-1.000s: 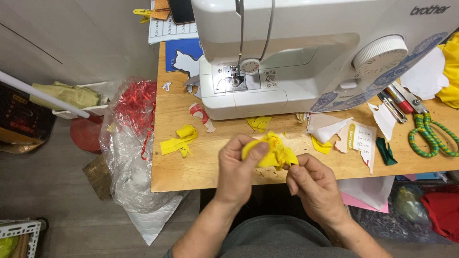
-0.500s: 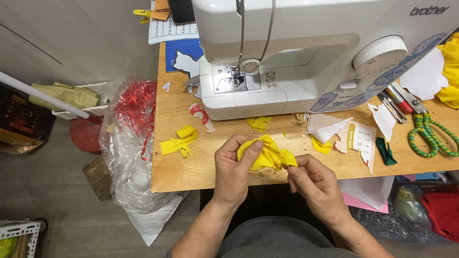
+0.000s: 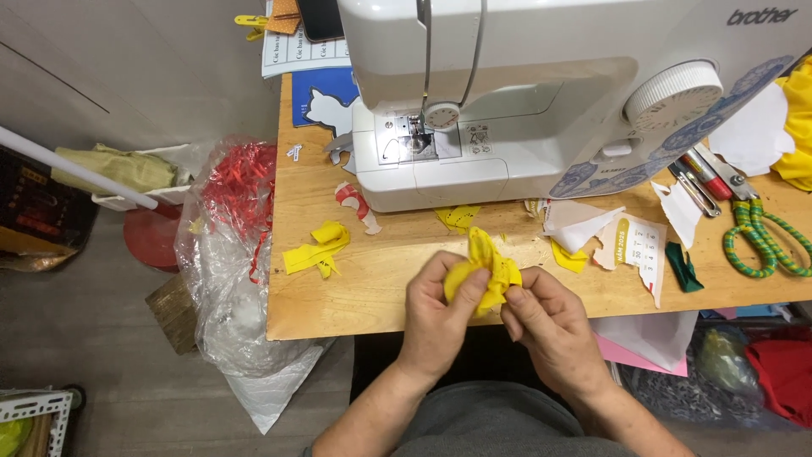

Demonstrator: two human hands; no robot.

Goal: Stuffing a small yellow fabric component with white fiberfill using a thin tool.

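Observation:
A small bunched piece of yellow fabric [image 3: 485, 271] is pinched between both hands above the front edge of the wooden table [image 3: 355, 296]. My left hand [image 3: 436, 317] grips its left side with thumb and fingers. My right hand [image 3: 550, 326] pinches its right side. A white sewing machine [image 3: 524, 101] stands just beyond the hands.
Yellow scraps [image 3: 317, 250], a red-and-white scrap [image 3: 355, 203], paper pieces [image 3: 609, 237] and green-handled scissors [image 3: 761, 241] lie on the table. A clear plastic bag with red scraps [image 3: 237, 245] hangs at the table's left edge. Bags sit under the right side.
The yellow fabric has been turned and bunched tighter between my fingers. Both hands stay at the table's front edge.

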